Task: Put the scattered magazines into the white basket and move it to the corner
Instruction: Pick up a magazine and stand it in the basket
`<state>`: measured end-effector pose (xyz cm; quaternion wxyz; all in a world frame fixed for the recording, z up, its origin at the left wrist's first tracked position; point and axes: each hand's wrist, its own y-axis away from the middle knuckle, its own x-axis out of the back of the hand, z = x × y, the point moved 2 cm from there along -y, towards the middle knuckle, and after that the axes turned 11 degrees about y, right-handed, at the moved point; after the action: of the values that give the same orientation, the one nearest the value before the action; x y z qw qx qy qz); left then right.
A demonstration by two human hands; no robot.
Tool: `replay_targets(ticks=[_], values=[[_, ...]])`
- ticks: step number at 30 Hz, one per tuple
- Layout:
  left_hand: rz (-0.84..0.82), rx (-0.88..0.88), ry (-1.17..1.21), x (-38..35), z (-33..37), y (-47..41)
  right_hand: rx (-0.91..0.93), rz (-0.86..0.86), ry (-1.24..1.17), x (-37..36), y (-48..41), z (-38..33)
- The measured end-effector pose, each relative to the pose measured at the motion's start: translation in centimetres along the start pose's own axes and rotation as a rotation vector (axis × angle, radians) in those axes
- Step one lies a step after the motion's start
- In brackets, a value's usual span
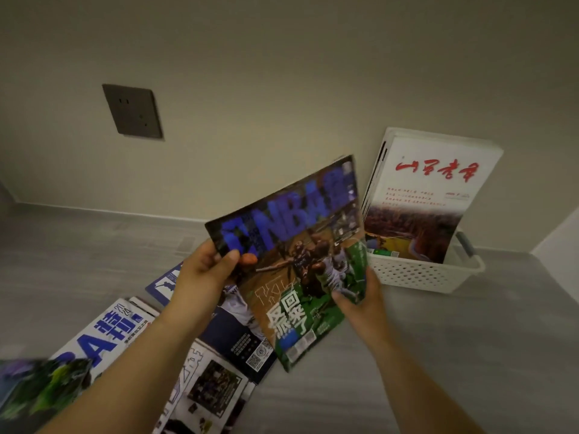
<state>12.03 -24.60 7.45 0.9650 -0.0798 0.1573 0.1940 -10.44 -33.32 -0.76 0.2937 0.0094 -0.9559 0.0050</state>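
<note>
A: Where's everything?
B: Scattered magazines [103,336] lie on the floor [438,355], left. The white basket [419,274] stands by the wall [282,89], a red-titled magazine [432,189] upright inside.
A: The hands?
B: Both grip the NBA magazine [291,245], held up beside the basket. The left hand [203,270] pinches its upper corner, the right hand [366,296] its lower edge.

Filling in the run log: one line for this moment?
left hand, right hand: grip NBA magazine | white basket: magazines inside | floor: scattered magazines
</note>
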Motion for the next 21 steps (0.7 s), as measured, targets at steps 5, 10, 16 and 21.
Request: replay_targets(ticks=[5,10,16,21], values=[[-0.071,-0.081,-0.048,-1.9,3.0,-0.1,-0.034,-0.117,-0.170,3.8,-0.7,-0.3],[-0.128,-0.155,-0.106,-4.8,5.1,-1.2,0.020,-0.423,-0.046,6.3,0.3,-0.4],[-0.154,-0.246,-0.136,-11.5,6.8,-3.8,0.029,-0.231,0.003,12.1,-1.9,-0.5],[-0.116,-0.311,-0.099,-17.9,7.7,-7.1,0.133,0.043,0.052,18.6,-6.4,-1.4]])
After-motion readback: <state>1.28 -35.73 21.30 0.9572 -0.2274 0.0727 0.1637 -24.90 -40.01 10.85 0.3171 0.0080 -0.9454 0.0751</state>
